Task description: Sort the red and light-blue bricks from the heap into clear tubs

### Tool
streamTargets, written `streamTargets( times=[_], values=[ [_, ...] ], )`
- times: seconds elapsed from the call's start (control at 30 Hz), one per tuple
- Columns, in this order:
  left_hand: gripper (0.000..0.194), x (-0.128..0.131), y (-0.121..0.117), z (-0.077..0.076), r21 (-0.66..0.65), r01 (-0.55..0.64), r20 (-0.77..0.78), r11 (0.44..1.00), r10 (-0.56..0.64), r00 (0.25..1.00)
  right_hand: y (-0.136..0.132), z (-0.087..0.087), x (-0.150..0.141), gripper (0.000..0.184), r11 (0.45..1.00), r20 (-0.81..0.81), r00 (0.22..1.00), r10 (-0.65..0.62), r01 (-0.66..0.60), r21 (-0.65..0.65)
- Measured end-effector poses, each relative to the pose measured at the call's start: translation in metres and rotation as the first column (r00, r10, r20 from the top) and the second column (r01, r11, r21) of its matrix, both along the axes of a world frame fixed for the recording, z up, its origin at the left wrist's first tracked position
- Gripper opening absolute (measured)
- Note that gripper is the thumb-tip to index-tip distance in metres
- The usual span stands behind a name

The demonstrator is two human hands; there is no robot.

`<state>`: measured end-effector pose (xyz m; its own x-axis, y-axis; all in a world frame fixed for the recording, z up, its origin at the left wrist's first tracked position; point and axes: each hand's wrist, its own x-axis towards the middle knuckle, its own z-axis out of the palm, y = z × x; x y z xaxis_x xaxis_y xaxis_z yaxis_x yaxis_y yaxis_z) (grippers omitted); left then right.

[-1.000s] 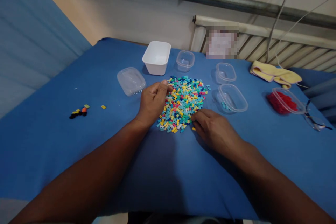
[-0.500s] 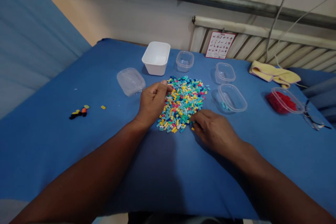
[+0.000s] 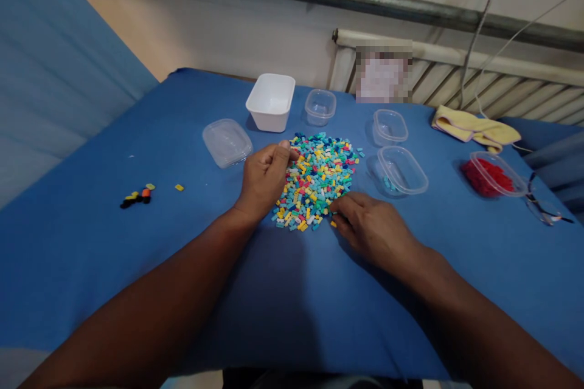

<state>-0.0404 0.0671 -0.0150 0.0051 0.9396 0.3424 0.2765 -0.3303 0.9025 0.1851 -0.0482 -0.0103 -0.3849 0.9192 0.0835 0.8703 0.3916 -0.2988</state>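
Note:
A loose pile of small toy building bricks [image 3: 319, 179], in blue, teal, yellow, pink and white, lies in the middle of the blue-covered table [image 3: 255, 316]. At the pile's left edge is my left hand [image 3: 267, 179], its fingers curled and the thumb laid along them; whatever they hold is hidden. My right hand [image 3: 371, 222] rests low at the pile's right edge. Its fingers are bent together among the bricks, and their tips are hidden. A yellow brick [image 3: 333, 224] lies just beside those fingers.
Behind the pile stand a white tub [image 3: 270, 118] and a clear container [image 3: 320, 108]; a clear lid [image 3: 227, 143] lies left. Rightward are two clear containers [image 3: 390, 127], a container of red pieces [image 3: 490, 177], glasses [image 3: 545, 214] and a yellow cloth [image 3: 474, 127]. Several dark and coloured pieces [image 3: 137, 196] lie far left.
Both hands keep the same places at the pile's edges, with hardly any movement. The whole view has shifted very slightly.

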Motion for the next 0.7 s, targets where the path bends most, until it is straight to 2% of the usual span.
streamTargets(
  times=[0.2, 0.33, 0.4, 0.5, 0.57, 0.63, 0.7],
  values=[
    [0.041, 0.000, 0.000, 0.000, 0.000, -0.003, -0.002, 1.000, 0.003, 1.000, 0.000, -0.002, 0.000, 0.017, 1.000, -0.003, 1.000, -0.022, 0.022, 0.008],
    [0.042, -0.001, 0.001, -0.001, -0.002, -0.005, -0.008, 1.000, 0.005, 1.000, 0.000, 0.002, 0.006, 0.017, 0.991, -0.180, 0.984, 0.004, 0.021, 0.136],
    [0.042, -0.001, 0.001, -0.002, -0.002, -0.004, -0.011, 1.000, 0.004, 1.000, 0.000, 0.008, 0.016, 0.018, 0.971, -0.236, 0.971, -0.032, 0.086, 0.224],
    [0.042, -0.001, 0.000, -0.002, 0.002, 0.000, -0.007, 1.000, 0.000, 1.000, 0.002, 0.020, 0.040, 0.020, 0.899, -0.279, 0.938, -0.205, 0.293, 0.326],
    [0.042, -0.001, 0.000, -0.001, 0.002, 0.004, -0.003, 1.000, -0.004, 1.000, 0.004, 0.024, 0.059, 0.021, 0.816, -0.315, 0.889, -0.332, 0.438, 0.377],
    [0.042, -0.001, 0.000, -0.001, 0.000, 0.005, -0.002, 1.000, -0.005, 1.000, 0.007, 0.024, 0.077, 0.023, 0.751, -0.332, 0.845, -0.419, 0.528, 0.396],
    [0.043, -0.001, 0.000, 0.000, -0.005, 0.002, 0.001, 1.000, -0.002, 1.000, 0.011, 0.021, 0.092, 0.026, 0.723, -0.333, 0.818, -0.470, 0.573, 0.387]
  ],
)
